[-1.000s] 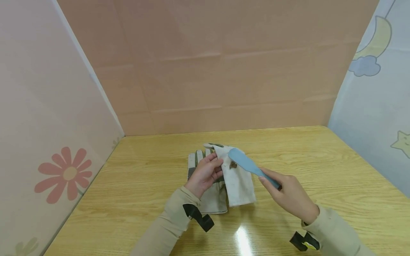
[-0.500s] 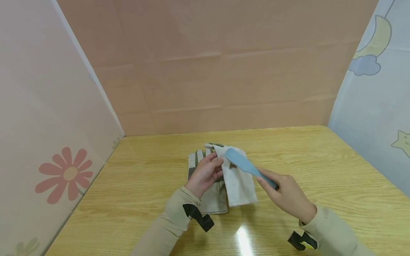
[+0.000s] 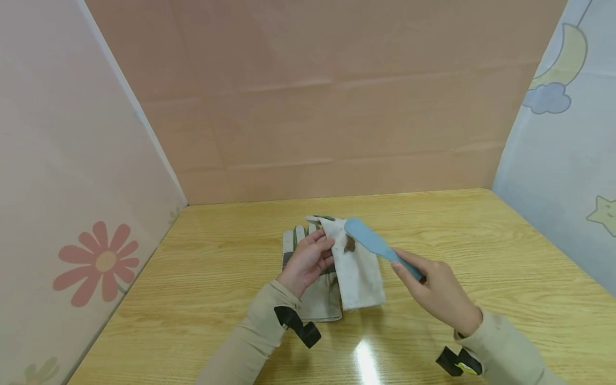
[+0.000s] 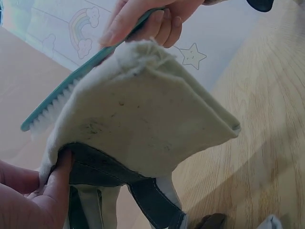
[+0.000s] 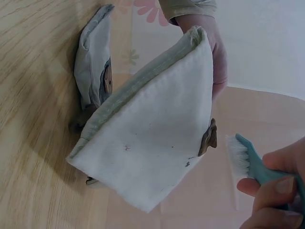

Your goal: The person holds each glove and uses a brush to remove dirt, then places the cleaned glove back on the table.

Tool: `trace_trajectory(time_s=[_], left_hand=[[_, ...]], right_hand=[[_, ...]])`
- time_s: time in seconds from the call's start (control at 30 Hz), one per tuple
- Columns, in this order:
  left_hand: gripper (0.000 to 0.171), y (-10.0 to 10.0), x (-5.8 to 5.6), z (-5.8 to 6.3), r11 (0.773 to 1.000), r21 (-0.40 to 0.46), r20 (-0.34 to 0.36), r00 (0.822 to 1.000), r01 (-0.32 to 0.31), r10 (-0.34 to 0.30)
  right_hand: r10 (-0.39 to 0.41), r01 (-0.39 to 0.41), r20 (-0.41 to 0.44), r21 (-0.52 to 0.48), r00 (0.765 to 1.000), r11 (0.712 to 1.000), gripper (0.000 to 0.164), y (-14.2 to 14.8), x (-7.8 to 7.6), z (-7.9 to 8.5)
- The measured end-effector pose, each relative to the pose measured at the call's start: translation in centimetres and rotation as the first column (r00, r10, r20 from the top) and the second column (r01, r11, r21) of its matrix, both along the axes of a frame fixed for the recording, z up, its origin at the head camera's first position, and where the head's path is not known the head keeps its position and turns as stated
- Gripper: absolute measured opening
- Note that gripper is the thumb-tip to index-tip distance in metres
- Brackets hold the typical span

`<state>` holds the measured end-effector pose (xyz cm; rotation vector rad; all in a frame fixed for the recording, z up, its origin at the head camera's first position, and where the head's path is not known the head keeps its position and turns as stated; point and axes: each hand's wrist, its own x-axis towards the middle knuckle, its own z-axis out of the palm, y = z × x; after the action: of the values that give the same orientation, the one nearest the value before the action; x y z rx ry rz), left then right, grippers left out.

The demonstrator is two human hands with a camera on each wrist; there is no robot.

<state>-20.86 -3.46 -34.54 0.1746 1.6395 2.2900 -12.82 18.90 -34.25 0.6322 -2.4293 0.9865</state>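
Observation:
My left hand (image 3: 308, 263) grips a whitish work glove (image 3: 358, 278) by its palm part, the cuff hanging to the right. Dark green panels (image 4: 95, 167) and small dark specks show on it in the left wrist view. A brown patch (image 3: 349, 244) stands out from the glove's upper face. In my right hand (image 3: 439, 293) is a light blue brush (image 3: 368, 237), its handle between thumb and fingers. Its white bristles (image 5: 238, 156) face the glove, a small gap from the brown patch in the right wrist view. A second glove (image 3: 320, 302) lies beneath my left hand.
The wood-grain table (image 3: 216, 256) runs back to a pinkish-brown backdrop (image 3: 337, 117). Printed panels stand on both sides, one with a red flower (image 3: 104, 262), the other with a moon (image 3: 568, 53). Black straps (image 3: 298, 326) sit on the wrists.
The brush moved left and down across the brown patch, then back up and right, uncovering it again. My left hand and the held glove have stayed nearly still.

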Motion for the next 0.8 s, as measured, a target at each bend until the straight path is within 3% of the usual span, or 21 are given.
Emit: trace_trajectory(time_s=[0.23, 0.53, 0.8], left_hand=[[0.043, -0.1, 0.1, 0.1, 1.000, 0.018, 0.003, 1.000, 0.015, -0.015], [0.044, -0.4, 0.0, 0.3, 1.000, 0.003, -0.001, 1.000, -0.001, 0.001], [0.044, -0.2, 0.1, 0.4, 1.000, 0.013, -0.001, 1.000, -0.006, 0.006]], right_hand=[[0.048, -0.048, 0.018, 0.016, 0.999, 0.999, 0.032, -0.7, 0.0, -0.1], [-0.004, 0.003, 0.032, 0.027, 0.999, 1.000, 0.032, 0.2, 0.1, -0.4], [-0.001, 0.001, 0.019, 0.004, 1.000, 1.000, 0.029, 0.3, 0.0, 0.0]])
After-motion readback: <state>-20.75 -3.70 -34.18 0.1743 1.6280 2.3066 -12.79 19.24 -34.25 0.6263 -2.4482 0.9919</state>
